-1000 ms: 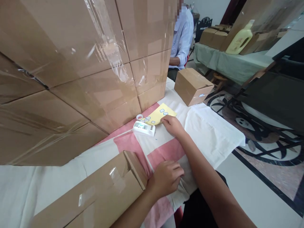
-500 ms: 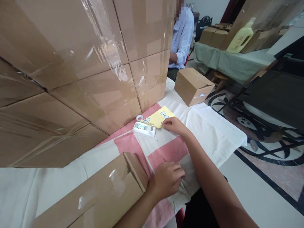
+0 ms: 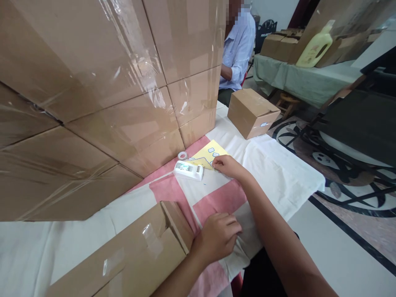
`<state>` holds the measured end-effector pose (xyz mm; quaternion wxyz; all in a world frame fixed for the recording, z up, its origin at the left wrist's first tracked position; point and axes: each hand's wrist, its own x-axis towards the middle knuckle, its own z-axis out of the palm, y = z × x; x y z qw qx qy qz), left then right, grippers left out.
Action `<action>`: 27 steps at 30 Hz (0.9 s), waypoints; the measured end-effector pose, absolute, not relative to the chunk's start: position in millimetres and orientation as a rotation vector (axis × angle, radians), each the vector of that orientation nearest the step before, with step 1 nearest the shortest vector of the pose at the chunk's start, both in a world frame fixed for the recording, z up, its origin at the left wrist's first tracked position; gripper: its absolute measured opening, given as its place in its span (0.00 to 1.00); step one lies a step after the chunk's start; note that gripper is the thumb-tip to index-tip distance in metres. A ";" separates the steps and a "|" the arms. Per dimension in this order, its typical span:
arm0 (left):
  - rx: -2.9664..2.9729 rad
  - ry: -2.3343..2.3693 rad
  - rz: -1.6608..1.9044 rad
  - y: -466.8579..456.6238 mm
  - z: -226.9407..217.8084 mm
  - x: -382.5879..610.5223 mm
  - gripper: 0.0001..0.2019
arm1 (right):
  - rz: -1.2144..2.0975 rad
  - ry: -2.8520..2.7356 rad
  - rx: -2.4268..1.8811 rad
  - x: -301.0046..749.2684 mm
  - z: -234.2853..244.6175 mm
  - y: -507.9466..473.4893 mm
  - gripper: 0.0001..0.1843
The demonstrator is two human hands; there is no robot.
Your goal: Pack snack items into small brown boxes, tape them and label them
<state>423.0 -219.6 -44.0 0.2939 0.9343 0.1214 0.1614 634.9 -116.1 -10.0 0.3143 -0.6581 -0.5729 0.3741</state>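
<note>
My right hand (image 3: 227, 167) reaches forward and pinches the near edge of a yellow sheet (image 3: 206, 157) that carries several small white stickers. A white tape dispenser (image 3: 188, 170) lies just left of that hand, with a small roll of clear tape (image 3: 182, 155) behind it. My left hand (image 3: 217, 237) rests curled on the pink and white cloth (image 3: 278, 173), against the end of a flat cardboard box (image 3: 130, 255) at the near edge. Nothing shows inside its fingers.
A wall of taped cardboard cartons (image 3: 102, 90) fills the left. A small closed box (image 3: 251, 112) sits at the table's far end. A seated person in a light blue shirt (image 3: 237, 49) is behind it. A green-covered table (image 3: 303, 80) holds boxes and a yellow jug (image 3: 314, 50).
My right hand has drawn the yellow sheet a little toward me and left. My left hand has stayed by the box end.
</note>
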 end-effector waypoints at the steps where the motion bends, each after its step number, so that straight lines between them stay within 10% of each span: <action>1: 2.489 0.323 0.427 -219.6 -44.0 423.1 0.08 | 0.975 -1.476 -1.755 633.5 -9.8 -116.5 0.05; 18: 2.461 0.299 0.537 -219.8 -43.8 425.1 0.09 | 0.093 -1.071 -1.560 645.4 -12.3 -120.2 0.10; 27: 2.448 0.292 0.540 -219.6 -42.3 425.0 0.10 | 0.335 -1.551 -2.032 640.0 -22.8 -111.4 0.11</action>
